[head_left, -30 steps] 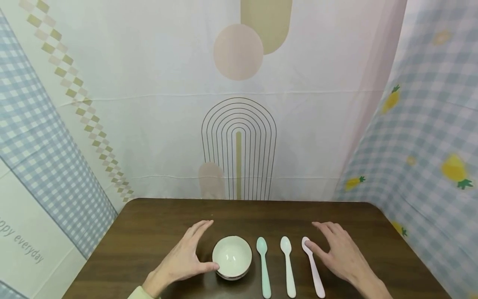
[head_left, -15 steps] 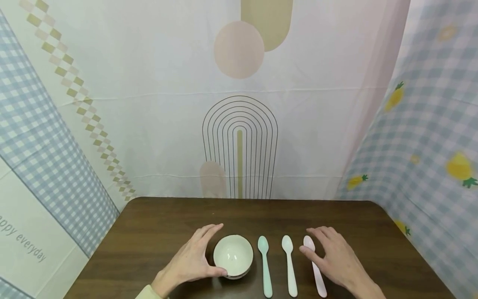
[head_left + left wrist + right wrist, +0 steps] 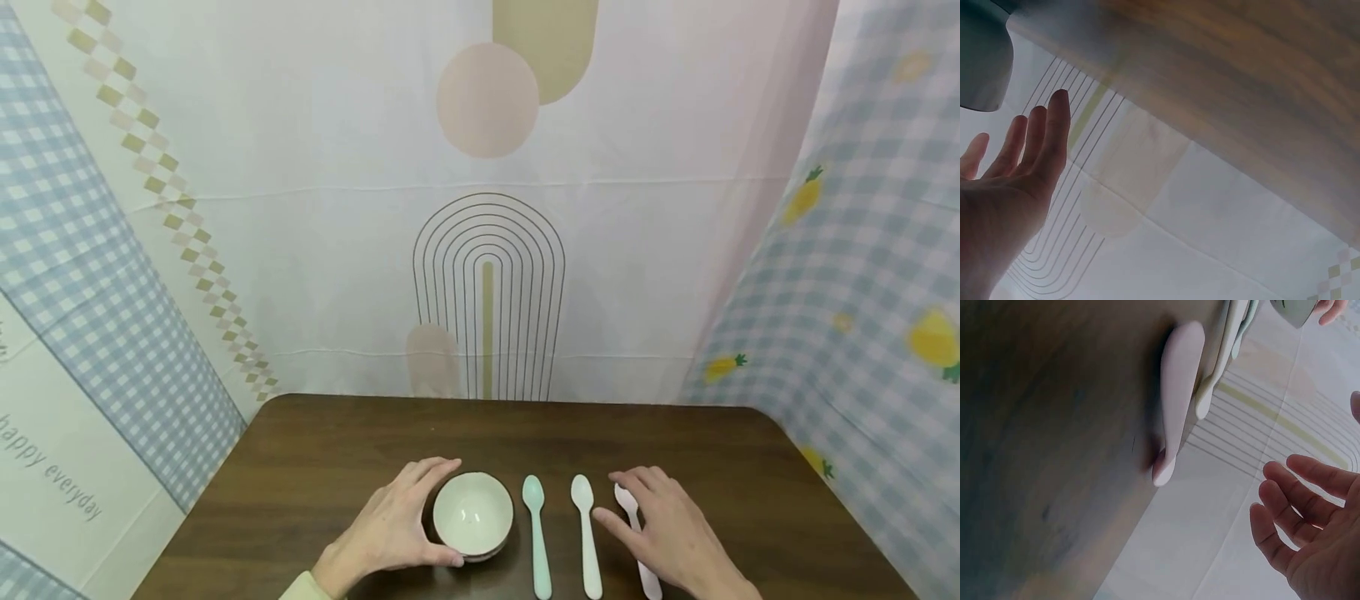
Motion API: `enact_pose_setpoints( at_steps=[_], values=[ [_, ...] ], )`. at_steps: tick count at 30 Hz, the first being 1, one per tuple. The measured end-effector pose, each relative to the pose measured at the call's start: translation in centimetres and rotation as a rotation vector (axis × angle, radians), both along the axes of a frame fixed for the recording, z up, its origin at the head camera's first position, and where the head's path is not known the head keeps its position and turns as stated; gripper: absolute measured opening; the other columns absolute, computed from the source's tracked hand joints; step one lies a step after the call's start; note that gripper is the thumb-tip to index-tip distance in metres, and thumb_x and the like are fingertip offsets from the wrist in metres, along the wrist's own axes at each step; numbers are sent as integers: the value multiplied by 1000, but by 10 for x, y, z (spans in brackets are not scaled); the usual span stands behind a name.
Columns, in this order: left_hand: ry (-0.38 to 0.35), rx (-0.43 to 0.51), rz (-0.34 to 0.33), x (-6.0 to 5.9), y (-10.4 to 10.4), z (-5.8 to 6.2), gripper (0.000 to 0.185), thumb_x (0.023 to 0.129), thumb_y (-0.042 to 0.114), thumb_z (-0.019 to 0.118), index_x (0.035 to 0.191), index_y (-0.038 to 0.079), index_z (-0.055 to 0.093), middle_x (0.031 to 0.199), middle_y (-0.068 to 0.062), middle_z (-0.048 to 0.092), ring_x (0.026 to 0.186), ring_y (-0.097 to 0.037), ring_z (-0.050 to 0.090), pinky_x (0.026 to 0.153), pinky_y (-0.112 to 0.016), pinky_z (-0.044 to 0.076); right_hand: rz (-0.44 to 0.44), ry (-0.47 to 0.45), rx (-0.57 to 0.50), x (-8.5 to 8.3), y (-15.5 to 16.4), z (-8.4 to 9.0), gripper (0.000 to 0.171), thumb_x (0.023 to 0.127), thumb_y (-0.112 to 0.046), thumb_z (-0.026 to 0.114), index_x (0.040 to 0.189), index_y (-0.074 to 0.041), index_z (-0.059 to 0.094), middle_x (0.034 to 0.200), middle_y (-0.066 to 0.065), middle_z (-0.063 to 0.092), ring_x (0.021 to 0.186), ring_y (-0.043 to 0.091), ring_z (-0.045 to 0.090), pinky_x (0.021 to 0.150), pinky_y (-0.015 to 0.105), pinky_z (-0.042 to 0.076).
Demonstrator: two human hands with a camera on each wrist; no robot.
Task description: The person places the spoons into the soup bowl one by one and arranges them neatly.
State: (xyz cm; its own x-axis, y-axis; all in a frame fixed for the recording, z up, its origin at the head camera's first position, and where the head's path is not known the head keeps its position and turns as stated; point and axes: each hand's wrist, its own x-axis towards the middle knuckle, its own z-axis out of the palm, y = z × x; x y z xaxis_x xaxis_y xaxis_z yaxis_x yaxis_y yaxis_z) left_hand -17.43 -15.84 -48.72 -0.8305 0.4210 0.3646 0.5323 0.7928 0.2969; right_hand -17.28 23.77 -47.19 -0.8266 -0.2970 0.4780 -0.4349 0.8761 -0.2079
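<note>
Your left fingers (image 3: 429,472) are straight and close together, and they curve lightly along the left side of the bowl (image 3: 473,514); your thumb lies at its near edge. From the head view I cannot tell if they really touch the bowl or are only just beside it. In the left wrist view the fingers are straight and hold nothing, so your left hand (image 3: 390,525) grips nothing.

Your right fingers (image 3: 637,483) are relaxed and a little spread. They are over the pink spoon (image 3: 634,525), which is the spoon farthest right of the bowl. Your right hand (image 3: 663,529) covers the middle of its handle, and only the scoop end and a bit of the near end show. In the right wrist view the fingers are apart from the spoon and closed on nothing.

The bowl stands upright on the table (image 3: 315,467), near your edge of it. Just right of the bowl lies the green spoon (image 3: 537,533), then the white spoon (image 3: 586,533), then the pink one. All three lie side by side, with their scoop ends pointing away from you.

Behind the table hangs a curtain (image 3: 487,250) with an arch pattern.
</note>
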Motion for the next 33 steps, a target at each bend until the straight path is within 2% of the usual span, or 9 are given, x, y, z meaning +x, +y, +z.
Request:
enact_pose_setpoints(
  at_steps=[5, 8, 12, 16, 20, 29, 33],
  values=[
    [35, -7, -5, 0, 2, -2, 116, 59, 68, 99, 156, 22, 56, 146, 2, 65, 128, -17, 67, 90, -43, 64, 38, 120, 51, 1, -6, -4, 45, 85, -47, 90, 112, -12, 81, 107, -6, 77, 101, 15, 70, 89, 42, 56],
    [42, -5, -1, 0, 3, -2, 116, 59, 70, 98, 155, 17, 58, 144, 1, 66, 128, -18, 67, 98, -46, 63, 44, 137, 72, 1, -10, -3, 45, 84, -48, 91, 111, -13, 81, 105, -6, 77, 99, 14, 70, 87, 39, 56],
    [20, 12, -12, -1, 5, -2, 115, 61, 71, 97, 153, 13, 60, 145, 1, 65, 129, -19, 67, 100, -45, 62, 80, 158, 93, 1, -13, -6, 45, 82, -50, 93, 108, -16, 80, 103, -9, 74, 97, 12, 68, 83, 36, 55],
    [-13, 36, -24, -1, 6, -2, 112, 62, 69, 98, 150, 11, 61, 146, 1, 64, 130, -19, 67, 99, -42, 63, 141, 230, 118, 2, -17, -13, 44, 79, -51, 94, 104, -19, 80, 99, -11, 71, 93, 9, 65, 80, 32, 52],
    [-25, 35, -32, 0, 7, -1, 112, 62, 68, 98, 151, 11, 61, 147, 1, 65, 130, -19, 67, 100, -41, 63, 160, 233, 143, 4, -22, -17, 46, 79, -52, 94, 106, -18, 80, 99, -12, 72, 95, 9, 66, 89, 35, 55],
    [-48, 57, -42, 1, 9, -1, 114, 63, 65, 99, 155, 14, 57, 148, -1, 65, 132, -19, 66, 102, -41, 63, 184, 245, 157, 8, -29, -21, 50, 77, -56, 94, 107, -18, 79, 96, -14, 69, 95, 8, 64, 97, 42, 56],
    [-58, 66, -49, 1, 10, -1, 114, 64, 64, 99, 157, 14, 55, 149, -1, 65, 133, -20, 66, 104, -42, 62, 181, 201, 187, 12, -33, -20, 48, 80, -58, 91, 105, -18, 80, 98, -13, 71, 96, 9, 65, 93, 44, 58]
  ],
)
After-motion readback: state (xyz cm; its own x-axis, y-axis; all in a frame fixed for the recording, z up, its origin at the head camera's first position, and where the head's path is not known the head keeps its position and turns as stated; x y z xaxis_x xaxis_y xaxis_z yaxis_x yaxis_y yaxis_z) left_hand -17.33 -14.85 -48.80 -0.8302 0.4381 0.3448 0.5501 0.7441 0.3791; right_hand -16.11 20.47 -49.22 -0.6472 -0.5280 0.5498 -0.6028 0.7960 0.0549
